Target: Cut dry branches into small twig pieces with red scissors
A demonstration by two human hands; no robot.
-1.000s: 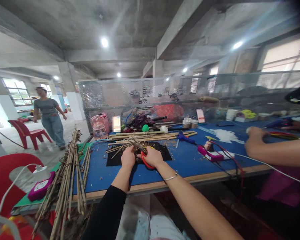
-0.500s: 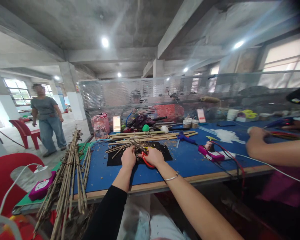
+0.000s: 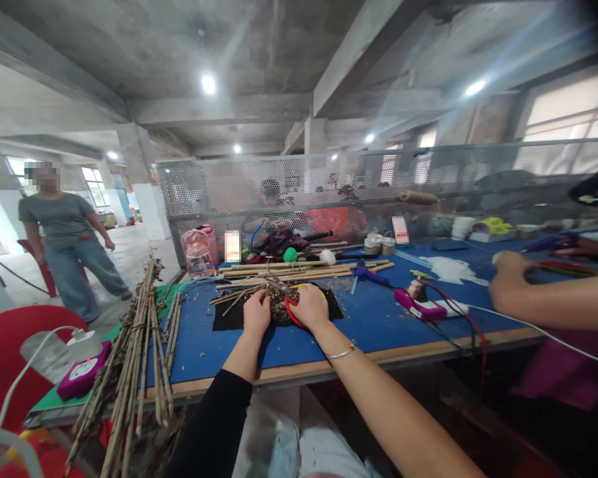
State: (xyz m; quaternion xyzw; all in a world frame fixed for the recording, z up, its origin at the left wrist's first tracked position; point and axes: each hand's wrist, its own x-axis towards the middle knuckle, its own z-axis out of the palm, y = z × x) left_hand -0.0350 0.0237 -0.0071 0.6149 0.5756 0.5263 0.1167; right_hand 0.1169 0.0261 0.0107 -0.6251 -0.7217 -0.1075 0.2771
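Observation:
My right hand (image 3: 311, 307) is wrapped round a pair of red-handled shears (image 3: 290, 309). Their metal blades point up and left, towards the space above my left hand. My left hand (image 3: 256, 312) is closed, with thumb and fingertips pressed together just left of the shears; whatever it pinches is too small to make out. Between the hands, many short chopped bits of stem (image 3: 280, 311) lie heaped on a black mat (image 3: 222, 324). Several thin sticks (image 3: 233, 300) rest at the mat's left side, close to my left hand.
A bundle of long dry stalks (image 3: 138, 332) leans over the table's left edge. Longer poles (image 3: 303, 271) lie behind the mat. A blue glue gun (image 3: 371, 275) and purple power strip (image 3: 421, 307) with cables are on the right, near a co-worker's arm (image 3: 553, 302). A person (image 3: 62, 226) stands left.
The red handle has shifted slightly and my right hand has moved up a little, exposing more chopped bits between my hands. The person at the left has stepped further left and nearer.

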